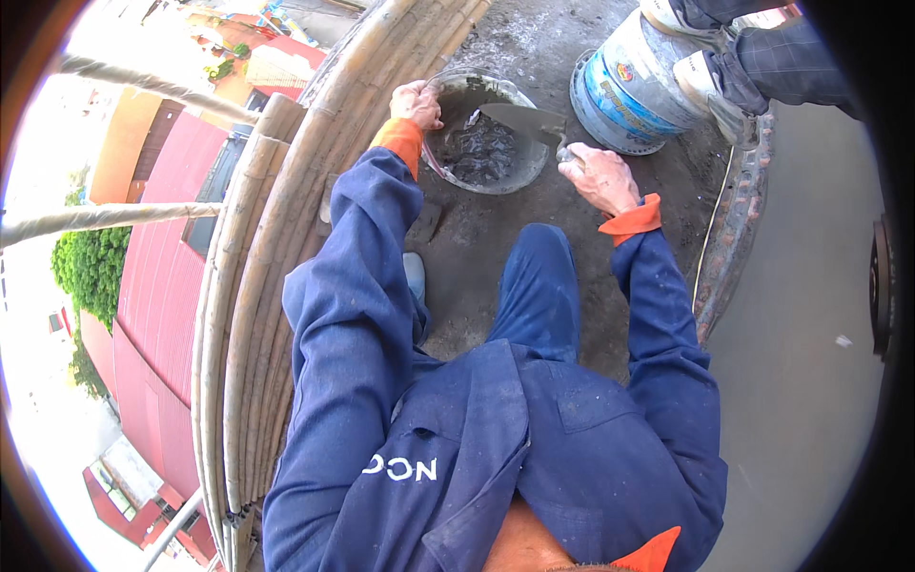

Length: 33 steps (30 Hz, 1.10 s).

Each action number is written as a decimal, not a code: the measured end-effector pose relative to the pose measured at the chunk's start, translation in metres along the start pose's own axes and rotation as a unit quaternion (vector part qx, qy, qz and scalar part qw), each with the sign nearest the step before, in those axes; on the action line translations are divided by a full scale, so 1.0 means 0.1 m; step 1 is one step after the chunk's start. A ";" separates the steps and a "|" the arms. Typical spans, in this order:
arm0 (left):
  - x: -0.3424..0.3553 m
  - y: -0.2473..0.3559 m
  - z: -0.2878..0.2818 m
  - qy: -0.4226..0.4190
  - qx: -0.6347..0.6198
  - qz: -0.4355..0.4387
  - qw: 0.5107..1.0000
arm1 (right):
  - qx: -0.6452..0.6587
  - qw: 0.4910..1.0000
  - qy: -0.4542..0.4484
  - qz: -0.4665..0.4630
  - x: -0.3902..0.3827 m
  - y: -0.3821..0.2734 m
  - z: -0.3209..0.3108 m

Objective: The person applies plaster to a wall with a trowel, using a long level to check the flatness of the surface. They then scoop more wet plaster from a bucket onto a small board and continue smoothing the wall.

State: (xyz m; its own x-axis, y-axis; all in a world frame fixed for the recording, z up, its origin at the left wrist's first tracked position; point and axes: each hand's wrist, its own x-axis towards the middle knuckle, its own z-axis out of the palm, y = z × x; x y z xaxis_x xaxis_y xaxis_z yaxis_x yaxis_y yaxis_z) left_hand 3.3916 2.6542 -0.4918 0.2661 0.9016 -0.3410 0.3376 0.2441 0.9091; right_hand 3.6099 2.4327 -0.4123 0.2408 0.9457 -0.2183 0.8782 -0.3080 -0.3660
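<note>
A round bucket (pixel 527 173) with wet grey mortar (pixel 481 157) inside stands on the dusty floor ahead of me. My left hand (pixel 416 104) is closed on the left side of its rim. My right hand (pixel 602 179), to the right of the bucket, grips the handle of a trowel (pixel 522 117). The trowel's mortar-smeared blade reaches leftward over the bucket's opening. How far the blade sits above the mortar is hard to tell.
At the upper right another person's shoes (pixel 701 81) rest on a blue and white pail (pixel 620 91). Bamboo poles (pixel 262 315) line the left edge, with red roofs (pixel 157 315) far below. A smooth grey wall (pixel 796 267) runs along the right.
</note>
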 end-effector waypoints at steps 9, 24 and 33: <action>0.50 -1.11 -0.16 0.029 0.216 -0.031 0.976 | 0.083 0.994 0.074 0.012 -0.54 0.13 0.38; -0.95 -0.38 0.45 0.039 0.339 0.157 0.927 | 0.289 0.930 -0.088 0.209 0.18 0.21 1.08; -1.22 -0.48 0.29 0.001 0.381 0.119 0.917 | 0.399 0.895 -0.094 0.173 0.06 0.02 1.14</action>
State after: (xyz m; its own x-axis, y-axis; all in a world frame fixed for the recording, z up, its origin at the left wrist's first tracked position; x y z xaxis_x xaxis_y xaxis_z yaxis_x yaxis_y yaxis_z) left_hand 3.3693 2.5220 -0.5006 0.4115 0.8984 -0.1537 0.8035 -0.2779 0.5265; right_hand 3.5661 2.4261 -0.5171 0.3006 0.7686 -0.5648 0.1707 -0.6259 -0.7610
